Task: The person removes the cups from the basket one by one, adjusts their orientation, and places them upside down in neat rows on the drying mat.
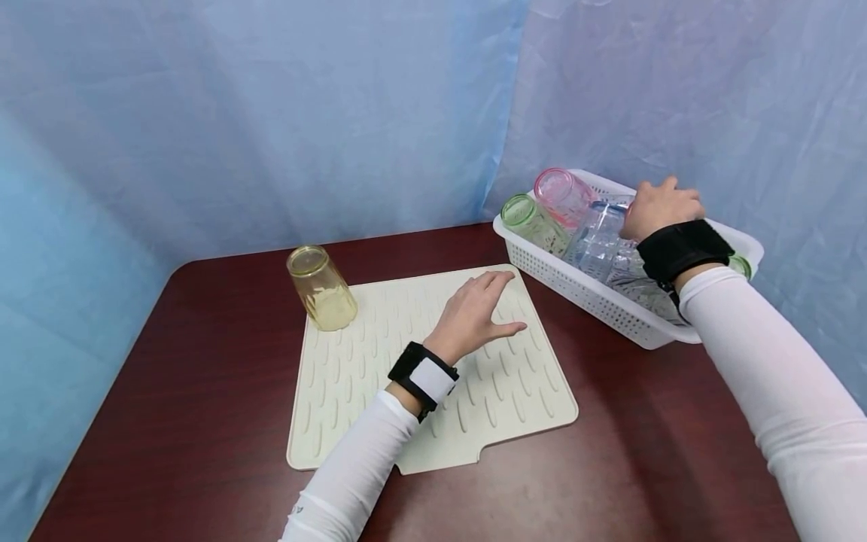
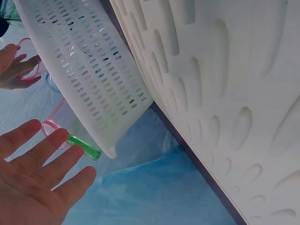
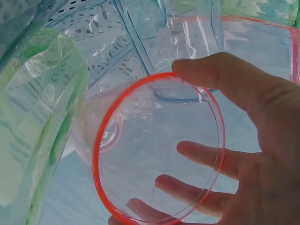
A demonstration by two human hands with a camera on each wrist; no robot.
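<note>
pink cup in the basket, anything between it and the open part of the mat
The right hand already grips the pink cup. Between the basket and the mat, only the left hand lies flat near the mat's right edge; the yellow cup stands in the far-left corner.

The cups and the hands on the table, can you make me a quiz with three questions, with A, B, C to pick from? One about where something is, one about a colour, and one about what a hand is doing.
1. Where does the yellow cup stand?
A. inside the basket
B. upside down on a corner of the mat
C. on the bare table

2. What colour is the rim of the cup that the right hand grips?
A. red
B. blue
C. black

3. How is the left hand?
A. holding a cup
B. curled into a fist
C. open, fingers straight, over the mat

Answers:
1 B: the yellow cup sits mouth-down on the far left corner of the mat.
2 A: the right wrist view shows the right hand curled round a clear cup with a red rim, in the white basket.
3 C: the left hand is spread and holds nothing.
</note>
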